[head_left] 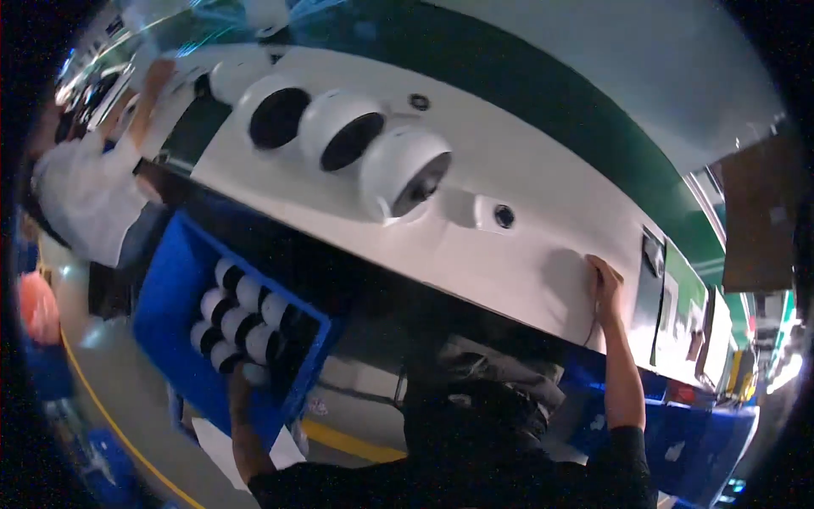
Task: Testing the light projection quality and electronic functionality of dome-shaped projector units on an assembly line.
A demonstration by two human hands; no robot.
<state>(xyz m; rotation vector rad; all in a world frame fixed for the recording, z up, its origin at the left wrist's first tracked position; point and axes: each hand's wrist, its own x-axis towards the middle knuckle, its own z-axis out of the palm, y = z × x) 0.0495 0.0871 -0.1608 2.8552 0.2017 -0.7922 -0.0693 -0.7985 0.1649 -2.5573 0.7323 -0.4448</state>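
My left hand [241,388] reaches down into a blue crate [161,293]. It is dark and blurred there, beside a pale rounded piece [255,373]; whether its fingers grip that piece is unclear. Several white balls with black parts [233,322] sit in rows in the crate. At the right of the white bench, my right hand [605,287] is seen edge-on at the tabletop, fingers loosely extended, with no held thing visible. Left of it lies a small white block with a round black centre [504,216]. Farther left stands a large white round housing with a dark face [407,174].
Two more white housings [343,127] [270,110] stand in line along the bench [509,271]. A small black ring [419,102] lies behind them. A co-worker [89,199] is at the far left. Dark and green panels [678,297] and a blue bin [695,441] are at the right.
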